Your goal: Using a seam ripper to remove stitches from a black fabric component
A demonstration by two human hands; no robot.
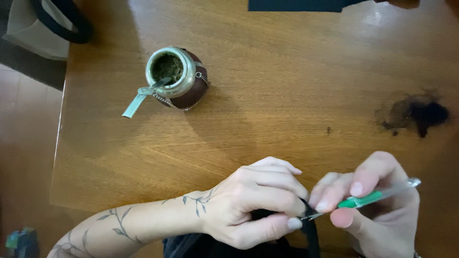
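My left hand (256,203) pinches a piece of black fabric (308,229) at the table's near edge, thumb and fingers closed on it. My right hand (377,210) holds a small tool with a green and clear plastic handle (377,195); its thin metal tip touches the fabric right beside my left thumb. More black cloth (201,246) hangs below my left wrist. The two hands nearly touch at the fabric.
A brown gourd cup with a metal rim (178,79), filled with green herb, stands at the back left with a metal straw (138,100) leaning out leftward. A dark burn-like stain (418,114) marks the wooden table (287,95). A dark flat object (296,5) lies at the far edge; a bag (43,26) sits off the table's left.
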